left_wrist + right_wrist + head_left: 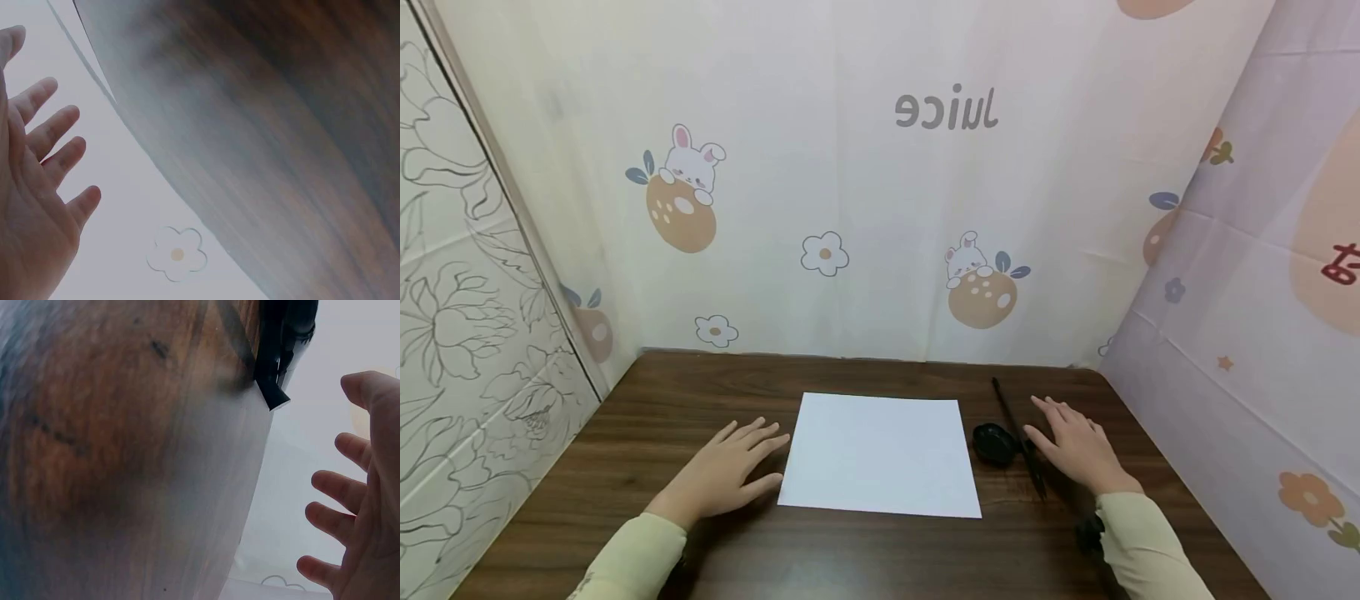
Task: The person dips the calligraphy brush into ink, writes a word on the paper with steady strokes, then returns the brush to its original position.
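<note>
A blank white sheet of paper [880, 454] lies flat on the dark wooden table. To its left is my left hand [730, 468], palm down with the fingers spread and the fingertips close by the paper's left edge. My right hand [1081, 446] hovers at the right with loosely extended fingers and holds nothing. Beside its thumb lies a slim dark brush-like stick [1011, 417], slanting past a small round black dish [995, 444]. In the right wrist view, black objects [284, 344] show at the top, beyond the thumb. Nothing is in the left hand [37, 194] in its wrist view either.
The brown table [880, 558] runs back to a pale printed curtain [820, 167] with rabbits, fruit and flowers. Another printed cloth [1240, 333] hangs along the right side, and a floral-lined panel [467, 333] stands on the left.
</note>
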The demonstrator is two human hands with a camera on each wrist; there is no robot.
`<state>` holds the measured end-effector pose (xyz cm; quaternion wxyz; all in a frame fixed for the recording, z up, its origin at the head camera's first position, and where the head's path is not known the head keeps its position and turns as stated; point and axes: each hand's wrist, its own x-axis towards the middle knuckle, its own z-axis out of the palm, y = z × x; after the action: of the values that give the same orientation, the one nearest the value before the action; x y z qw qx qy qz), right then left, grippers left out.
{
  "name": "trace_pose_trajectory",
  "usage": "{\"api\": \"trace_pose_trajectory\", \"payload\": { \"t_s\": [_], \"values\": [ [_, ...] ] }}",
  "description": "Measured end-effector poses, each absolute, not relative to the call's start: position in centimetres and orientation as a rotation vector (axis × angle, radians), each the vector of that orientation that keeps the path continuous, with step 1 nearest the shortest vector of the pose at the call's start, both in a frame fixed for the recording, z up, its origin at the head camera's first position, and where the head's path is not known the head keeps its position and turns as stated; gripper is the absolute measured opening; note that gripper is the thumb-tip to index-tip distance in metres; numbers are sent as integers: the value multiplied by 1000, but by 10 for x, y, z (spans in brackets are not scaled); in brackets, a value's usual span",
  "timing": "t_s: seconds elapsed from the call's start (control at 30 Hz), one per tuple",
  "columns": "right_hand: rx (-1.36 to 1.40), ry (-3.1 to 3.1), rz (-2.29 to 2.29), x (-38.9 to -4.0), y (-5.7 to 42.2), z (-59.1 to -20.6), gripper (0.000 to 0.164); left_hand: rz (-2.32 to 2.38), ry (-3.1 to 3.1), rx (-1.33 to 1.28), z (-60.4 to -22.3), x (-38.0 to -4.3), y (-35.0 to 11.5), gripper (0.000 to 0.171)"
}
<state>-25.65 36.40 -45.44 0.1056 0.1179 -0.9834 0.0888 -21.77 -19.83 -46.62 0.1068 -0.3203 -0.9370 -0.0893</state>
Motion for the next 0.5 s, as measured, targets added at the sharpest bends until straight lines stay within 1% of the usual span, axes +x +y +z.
{"api": "trace_pose_trajectory", "payload": {
  "t_s": [0.27, 0.5],
  "values": [
    [368, -2889, 282, -261, 361, -454, 63, -201, -2623, -1117, -462, -212, -186, 51],
    [387, -2881, 289, -265, 357, -452, 61, -185, -2575, -1250, -466, -207, -180, 48]
  ]
}}
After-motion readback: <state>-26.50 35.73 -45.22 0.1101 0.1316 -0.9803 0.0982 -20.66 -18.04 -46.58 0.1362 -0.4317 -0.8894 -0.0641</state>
